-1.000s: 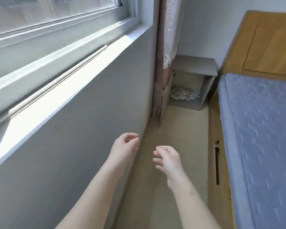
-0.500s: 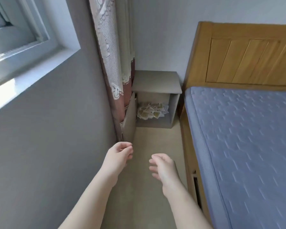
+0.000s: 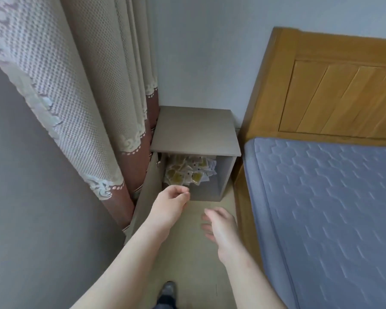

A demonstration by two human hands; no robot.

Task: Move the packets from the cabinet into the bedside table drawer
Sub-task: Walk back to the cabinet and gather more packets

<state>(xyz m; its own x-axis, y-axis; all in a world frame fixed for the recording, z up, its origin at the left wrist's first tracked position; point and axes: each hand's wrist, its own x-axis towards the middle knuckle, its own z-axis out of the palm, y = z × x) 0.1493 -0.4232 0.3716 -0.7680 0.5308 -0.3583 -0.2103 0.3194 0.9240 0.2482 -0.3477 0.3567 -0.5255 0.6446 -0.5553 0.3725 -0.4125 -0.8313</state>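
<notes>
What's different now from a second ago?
The person has walked up close to the cabinet. The left hand and right hand stay empty, reaching forward. The packets still lie piled inside, and the door is still open.

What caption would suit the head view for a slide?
Left hand and right hand, both empty, held out toward packets piled inside the open grey cabinet beside a bed.

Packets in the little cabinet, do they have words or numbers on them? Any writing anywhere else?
No readable text anywhere.
The packets in the cabinet are too small and blurred to read.
The curtain shows only a lace pattern.
</notes>
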